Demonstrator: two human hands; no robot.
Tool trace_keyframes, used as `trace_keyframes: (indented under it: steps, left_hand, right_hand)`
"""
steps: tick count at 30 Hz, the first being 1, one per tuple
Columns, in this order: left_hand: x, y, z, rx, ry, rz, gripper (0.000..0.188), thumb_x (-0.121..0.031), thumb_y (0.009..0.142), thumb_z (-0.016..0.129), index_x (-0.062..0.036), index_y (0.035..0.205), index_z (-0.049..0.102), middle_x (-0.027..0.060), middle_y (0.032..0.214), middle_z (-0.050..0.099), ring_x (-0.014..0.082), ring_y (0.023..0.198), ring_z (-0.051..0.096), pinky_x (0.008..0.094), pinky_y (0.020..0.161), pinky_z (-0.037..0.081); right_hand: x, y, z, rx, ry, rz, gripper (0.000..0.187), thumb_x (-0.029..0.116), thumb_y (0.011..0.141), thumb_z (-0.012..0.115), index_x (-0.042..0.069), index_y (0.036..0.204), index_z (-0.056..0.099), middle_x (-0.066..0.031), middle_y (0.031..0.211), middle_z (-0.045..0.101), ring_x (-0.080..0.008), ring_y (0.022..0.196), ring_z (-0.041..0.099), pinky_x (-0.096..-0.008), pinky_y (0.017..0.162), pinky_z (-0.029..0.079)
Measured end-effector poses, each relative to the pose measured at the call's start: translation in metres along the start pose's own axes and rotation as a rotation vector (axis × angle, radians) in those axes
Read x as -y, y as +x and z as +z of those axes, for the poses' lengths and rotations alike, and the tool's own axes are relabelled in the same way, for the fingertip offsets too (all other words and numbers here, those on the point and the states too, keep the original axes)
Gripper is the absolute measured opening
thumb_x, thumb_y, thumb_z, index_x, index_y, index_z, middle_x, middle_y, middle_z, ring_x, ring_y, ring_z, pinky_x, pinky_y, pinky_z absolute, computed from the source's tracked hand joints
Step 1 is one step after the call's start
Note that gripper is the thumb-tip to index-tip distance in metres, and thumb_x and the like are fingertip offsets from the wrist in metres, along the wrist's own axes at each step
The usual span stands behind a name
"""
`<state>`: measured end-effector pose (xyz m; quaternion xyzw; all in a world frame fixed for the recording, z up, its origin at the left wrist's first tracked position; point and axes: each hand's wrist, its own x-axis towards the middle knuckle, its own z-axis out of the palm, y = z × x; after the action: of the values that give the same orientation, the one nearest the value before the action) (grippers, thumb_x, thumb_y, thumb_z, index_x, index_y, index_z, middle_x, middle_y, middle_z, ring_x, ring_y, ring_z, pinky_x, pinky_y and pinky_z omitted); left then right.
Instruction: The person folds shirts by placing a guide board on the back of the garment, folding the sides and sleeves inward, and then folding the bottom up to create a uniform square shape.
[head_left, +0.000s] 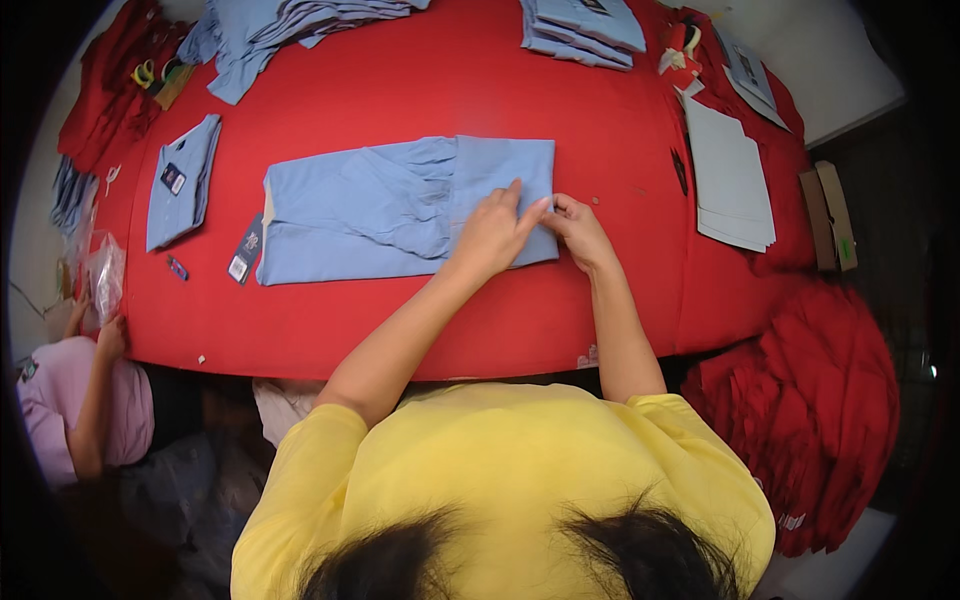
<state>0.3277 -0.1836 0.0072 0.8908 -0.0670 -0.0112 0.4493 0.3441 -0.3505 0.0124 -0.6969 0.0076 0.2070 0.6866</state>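
A light blue shirt (350, 215), folded into a long rectangle, lies across the red-covered table in front of me. A sleeve with gathered creases is laid along its upper face. At its left end a dark hang tag (246, 250) rests on the table, beside a pale strip at the collar end. My left hand (493, 230) lies on the right part of the shirt with its fingers stretched out. Closed at the shirt's right edge is my right hand (584, 235), its thumb and fingers pinching the fabric close to my left thumb.
A folded blue shirt (182, 190) with a tag lies left, near a small dark object (177, 267). Blue garments (290, 25) and folded shirts (583, 32) are at the back. Grey-white boards (730, 175) lie right. A co-worker (85, 400) handles a clear bag (105, 275). Red garments (800, 410) are heaped right.
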Motion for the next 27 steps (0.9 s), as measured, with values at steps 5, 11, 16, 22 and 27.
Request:
trace_keyframes:
  steps: [5, 11, 16, 22, 27]
  left_hand:
    - [-0.019, 0.016, -0.038, -0.061, -0.215, -0.186, 0.066, -0.043, 0.086, 0.064, 0.0086, 0.125, 0.052, 0.0276, 0.111, 0.06, 0.0389, 0.106, 0.057, 0.0423, 0.089, 0.045]
    - [0.061, -0.024, -0.187, -0.408, -0.175, -0.292, 0.052, -0.033, 0.08, 0.071, 0.0058, 0.113, 0.061, 0.0181, 0.097, 0.069, 0.0223, 0.085, 0.066, 0.0335, 0.071, 0.051]
    - [0.234, -0.093, -0.244, -0.627, 0.511, -0.516, 0.036, -0.025, 0.081, 0.068, 0.0053, 0.1, 0.066, 0.0169, 0.088, 0.068, 0.029, 0.083, 0.066, 0.0345, 0.081, 0.049]
    - [0.206, -0.075, -0.243, -0.509, 0.121, -0.609, 0.028, -0.023, 0.081, 0.07, 0.0045, 0.085, 0.067, 0.0106, 0.07, 0.063, 0.0209, 0.069, 0.061, 0.0335, 0.069, 0.048]
    - [0.151, -0.064, -0.155, -0.315, 0.04, -0.447, 0.032, -0.024, 0.079, 0.072, 0.0074, 0.08, 0.066, 0.0178, 0.065, 0.063, 0.026, 0.061, 0.062, 0.0392, 0.058, 0.048]
  right_hand:
    - [-0.005, -0.003, 0.018, 0.21, 0.258, -0.278, 0.036, 0.015, 0.09, 0.039, -0.004, 0.111, 0.06, -0.017, 0.125, 0.058, -0.0241, 0.113, 0.055, -0.038, 0.1, 0.038]
    - [0.003, -0.014, 0.014, 0.078, 0.234, -0.147, 0.028, 0.012, 0.094, 0.045, -0.002, 0.112, 0.059, -0.0163, 0.119, 0.061, -0.0227, 0.108, 0.06, -0.0345, 0.093, 0.048]
    - [-0.004, -0.001, 0.06, 0.225, 0.013, 0.11, 0.027, 0.013, 0.098, 0.048, -0.002, 0.117, 0.058, -0.0146, 0.117, 0.061, -0.0192, 0.097, 0.064, -0.0302, 0.082, 0.054]
    - [0.006, 0.031, 0.101, 0.207, -0.322, -0.076, 0.04, 0.018, 0.097, 0.048, -0.003, 0.132, 0.047, -0.0179, 0.128, 0.054, -0.025, 0.105, 0.061, -0.0341, 0.089, 0.051]
    - [0.033, 0.046, 0.103, -0.126, -0.904, -0.386, 0.058, 0.036, 0.096, 0.049, 0.005, 0.143, 0.037, -0.0205, 0.147, 0.035, -0.0371, 0.133, 0.036, -0.0484, 0.108, 0.032]
